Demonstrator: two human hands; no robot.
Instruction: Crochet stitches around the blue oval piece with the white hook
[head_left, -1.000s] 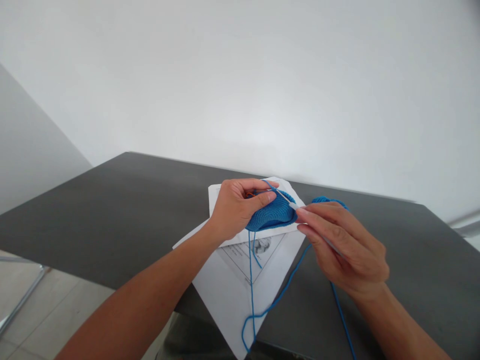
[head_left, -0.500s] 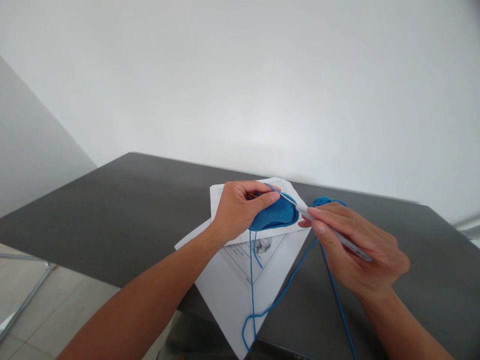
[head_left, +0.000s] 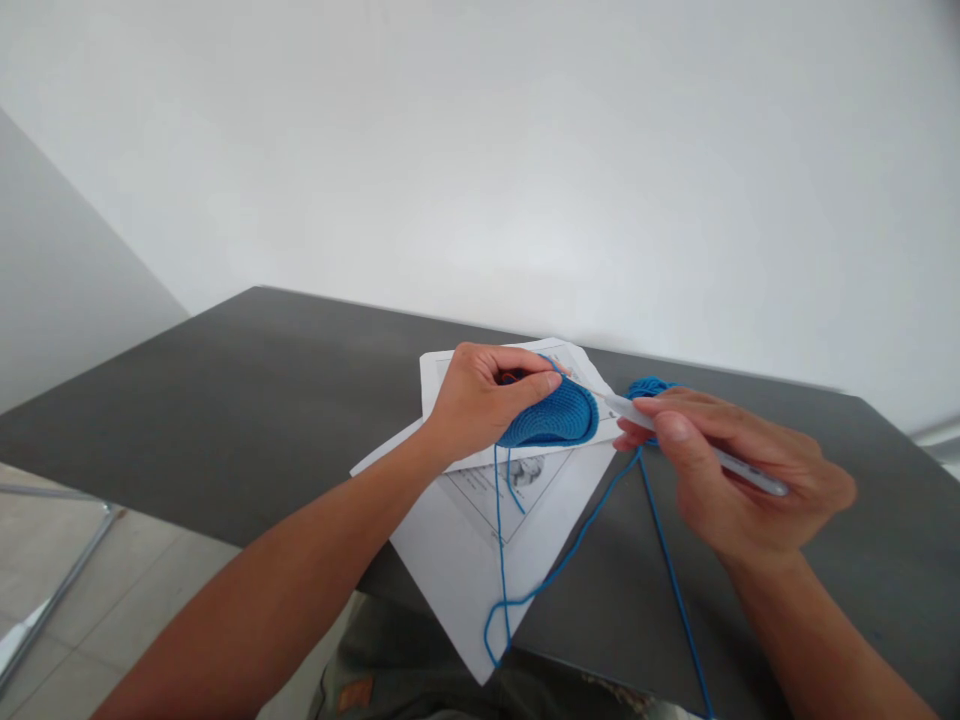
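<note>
My left hand (head_left: 487,395) pinches the upper edge of a blue crochet piece (head_left: 551,415), thumb in front. A small bit of orange shows by the fingers. My right hand (head_left: 739,465) grips a crochet hook (head_left: 637,412) with a pale grey handle, held like a pen. The hook's thin shaft points left to the top edge of the piece, close to my left thumb; its very tip is hard to make out. Blue yarn (head_left: 501,540) hangs from the piece, loops near the table's front edge and runs back up to the right.
Printed paper sheets (head_left: 457,560) lie under the work, one corner over the front edge of the dark table (head_left: 225,420). A ball of blue yarn (head_left: 646,388) sits behind my right hand. A white wall (head_left: 480,170) stands behind the table.
My right hand has moved to the right with the hook, drawing its shaft outward from the piece and lying flatter. The crochet piece has tilted slightly. The view has shifted a little downward.
</note>
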